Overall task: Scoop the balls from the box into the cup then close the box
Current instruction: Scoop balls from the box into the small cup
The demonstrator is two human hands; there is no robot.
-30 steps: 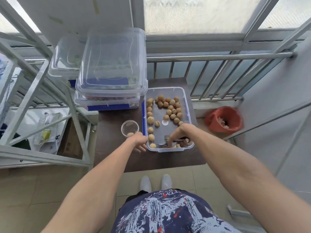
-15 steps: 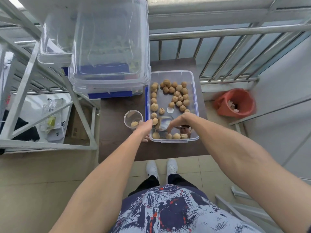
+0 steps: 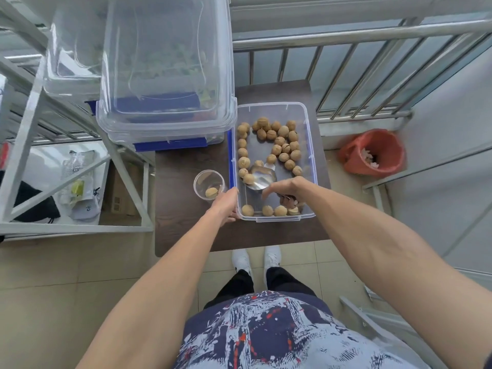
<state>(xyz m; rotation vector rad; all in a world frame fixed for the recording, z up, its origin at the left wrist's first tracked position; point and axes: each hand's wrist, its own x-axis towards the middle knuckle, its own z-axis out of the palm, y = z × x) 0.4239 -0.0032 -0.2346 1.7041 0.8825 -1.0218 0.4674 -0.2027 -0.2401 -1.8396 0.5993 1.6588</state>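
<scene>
An open clear plastic box (image 3: pixel 310 145) sits on a dark small table (image 3: pixel 186 230) and holds several tan walnut-like balls (image 3: pixel 282 145). My right hand (image 3: pixel 286 189) is inside the box, shut on a shiny metal scoop (image 3: pixel 261 178) whose empty bowl lies low among the balls near the left wall. My left hand (image 3: pixel 225 205) grips the box's near left corner. A small clear cup (image 3: pixel 209 185) stands just left of the box with one ball (image 3: pixel 211 192) in it.
Stacked clear lidded containers (image 3: pixel 165 75) stand at the table's back left, close to the box. A metal rack (image 3: pixel 32 129) is to the left, a railing (image 3: pixel 359 35) behind, an orange bin (image 3: pixel 372 153) on the floor to the right. My feet are under the table's front edge.
My right hand has moved the scoop from the box's near end forward toward the left-side balls. My left hand stays at the box corner. The camera has tilted further down.
</scene>
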